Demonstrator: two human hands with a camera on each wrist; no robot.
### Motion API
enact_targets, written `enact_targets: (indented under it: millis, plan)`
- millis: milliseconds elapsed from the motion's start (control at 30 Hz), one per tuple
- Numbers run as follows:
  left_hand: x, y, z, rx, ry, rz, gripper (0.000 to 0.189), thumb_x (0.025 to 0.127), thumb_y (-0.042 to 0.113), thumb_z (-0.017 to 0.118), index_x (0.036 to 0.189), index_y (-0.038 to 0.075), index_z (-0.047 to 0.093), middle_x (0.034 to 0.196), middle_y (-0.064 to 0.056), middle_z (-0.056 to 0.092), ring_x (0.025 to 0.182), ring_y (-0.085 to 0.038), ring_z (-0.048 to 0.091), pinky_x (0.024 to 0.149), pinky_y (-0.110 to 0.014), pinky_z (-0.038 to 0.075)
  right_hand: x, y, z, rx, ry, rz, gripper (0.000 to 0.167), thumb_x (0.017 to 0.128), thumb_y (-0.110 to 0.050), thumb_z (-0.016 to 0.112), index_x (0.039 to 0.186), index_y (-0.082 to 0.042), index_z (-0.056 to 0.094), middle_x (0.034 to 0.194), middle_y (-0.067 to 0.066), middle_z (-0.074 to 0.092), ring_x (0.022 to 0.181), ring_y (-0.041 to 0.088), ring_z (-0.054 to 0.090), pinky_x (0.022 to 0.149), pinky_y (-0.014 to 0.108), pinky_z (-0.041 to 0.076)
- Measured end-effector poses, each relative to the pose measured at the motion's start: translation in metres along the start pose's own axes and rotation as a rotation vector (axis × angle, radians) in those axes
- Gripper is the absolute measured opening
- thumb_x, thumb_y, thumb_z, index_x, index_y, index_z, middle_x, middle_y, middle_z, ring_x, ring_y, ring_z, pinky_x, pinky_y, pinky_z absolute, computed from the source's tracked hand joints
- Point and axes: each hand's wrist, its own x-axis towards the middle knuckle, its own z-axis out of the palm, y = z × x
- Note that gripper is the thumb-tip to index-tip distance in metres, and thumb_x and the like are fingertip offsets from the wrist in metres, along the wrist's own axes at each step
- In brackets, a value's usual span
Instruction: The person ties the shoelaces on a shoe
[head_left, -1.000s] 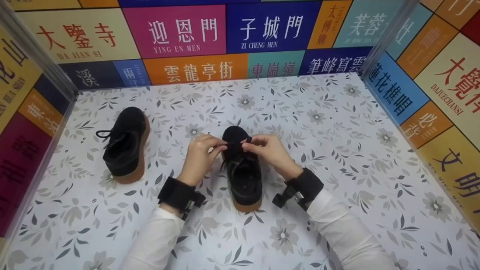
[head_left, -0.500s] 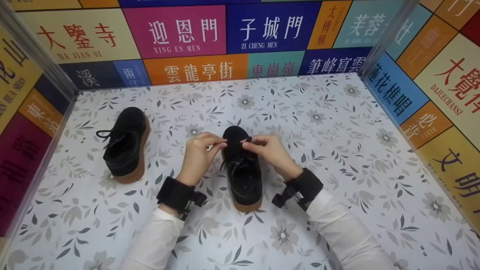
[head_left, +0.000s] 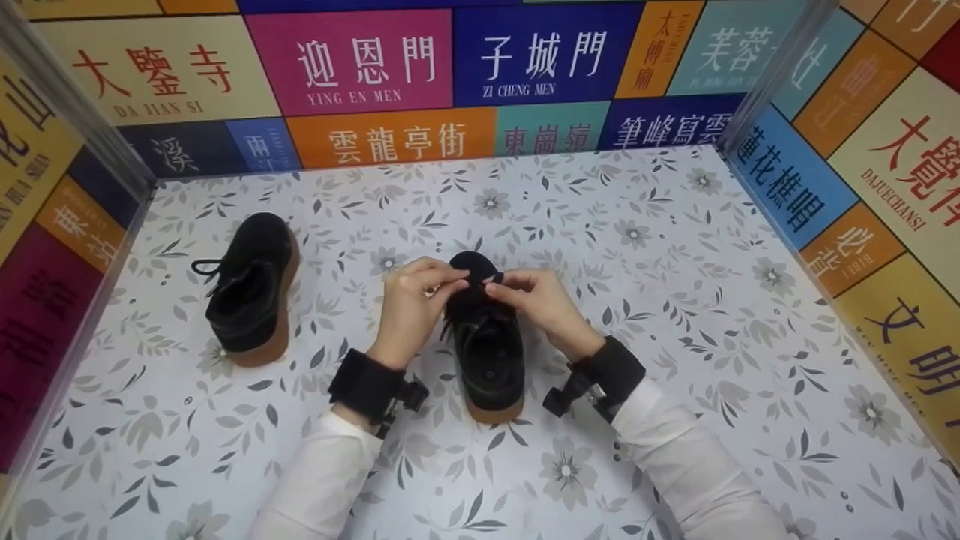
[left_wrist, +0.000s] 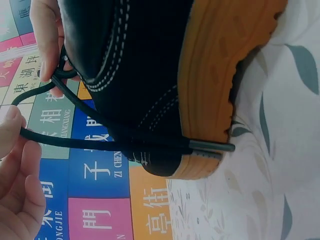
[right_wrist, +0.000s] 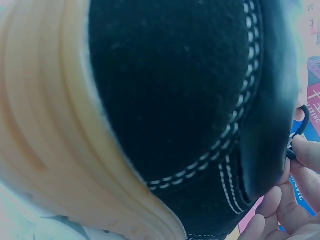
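A black shoe [head_left: 489, 352] with a tan sole stands in the middle, toe pointing away. My left hand [head_left: 420, 296] pinches a dark shoelace [left_wrist: 75, 142] between thumb and fingers over the front of the shoe. In the left wrist view the lace bends into a loop at those fingertips, and its tipped end hangs by the sole. From the other side my right hand [head_left: 536, 296] pinches the lace close to the tongue, where strands cross. The right wrist view shows a short lace loop [right_wrist: 302, 122] by its fingers, with the shoe's side filling most of the picture.
A matching black shoe [head_left: 251, 289] stands to the left, its lace loop sticking out sideways. Both shoes rest on a white floral-patterned surface [head_left: 675, 247]. Panels printed with colourful signs [head_left: 367, 60] enclose the back and sides. Each wrist wears a black strap [head_left: 367, 386] with a camera.
My left hand first shifts slightly left, then moves right over the shoe, bringing its fingertips nearer the right hand's. The right hand and both shoes stay in place.
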Motion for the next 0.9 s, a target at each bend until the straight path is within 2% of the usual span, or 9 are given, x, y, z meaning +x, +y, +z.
enact_targets:
  millis: [133,300,533,667,767,900]
  plan:
    - [0.001,0.003,0.005,-0.009,-0.007,-0.008,0.011,0.083,0.009,0.080,0.094,0.007,0.081,0.088,-0.008,0.075,0.080,-0.021,0.071,0.070,-0.030,0.059,0.000,-0.001,0.000,0.004,0.001,0.018,0.013,0.089,-0.017,0.074,0.093,-0.005,0.077,0.076,-0.012,0.070,0.071,0.006,0.057,0.063,0.019,0.046]
    - [0.000,0.006,0.009,-0.018,-0.031,-0.015,0.012,0.085,0.008,0.077,0.096,0.007,0.081,0.090,-0.009,0.075,0.083,-0.022,0.072,0.075,-0.030,0.059,0.000,-0.002,0.000,0.008,0.008,0.038,0.013,0.090,-0.016,0.073,0.094,-0.004,0.077,0.074,-0.013,0.069,0.066,0.006,0.054,0.059,0.018,0.043]
    - [-0.001,0.006,0.015,-0.037,-0.043,0.001,0.014,0.087,0.004,0.075,0.099,0.007,0.080,0.093,-0.008,0.075,0.087,-0.022,0.073,0.078,-0.028,0.060,0.000,-0.001,0.001,0.075,-0.011,0.051,0.013,0.091,-0.012,0.071,0.098,-0.002,0.077,0.080,-0.010,0.074,0.077,0.007,0.064,0.071,0.020,0.051]
    - [-0.001,0.006,0.018,-0.069,-0.037,-0.006,0.014,0.087,0.003,0.074,0.099,0.007,0.080,0.094,-0.009,0.076,0.087,-0.022,0.073,0.078,-0.028,0.060,0.000,0.000,0.000,0.085,-0.017,0.049,0.015,0.091,-0.011,0.071,0.100,-0.001,0.077,0.082,-0.010,0.074,0.078,0.007,0.065,0.072,0.019,0.051]
    - [-0.001,0.006,0.020,-0.102,-0.030,-0.032,0.014,0.087,0.004,0.074,0.099,0.007,0.081,0.094,-0.009,0.077,0.087,-0.021,0.073,0.079,-0.027,0.060,0.000,0.000,-0.001,0.088,-0.024,0.042,0.014,0.091,-0.010,0.071,0.100,-0.001,0.076,0.082,-0.010,0.074,0.078,0.007,0.065,0.072,0.019,0.052]
    - [-0.003,0.004,0.023,-0.182,-0.034,-0.115,0.015,0.085,0.005,0.077,0.100,0.006,0.080,0.096,-0.008,0.077,0.086,-0.018,0.074,0.077,-0.024,0.059,0.000,0.000,-0.002,0.100,-0.027,0.043,0.008,0.091,-0.010,0.071,0.094,-0.006,0.077,0.080,-0.011,0.073,0.076,0.006,0.064,0.070,0.019,0.051]
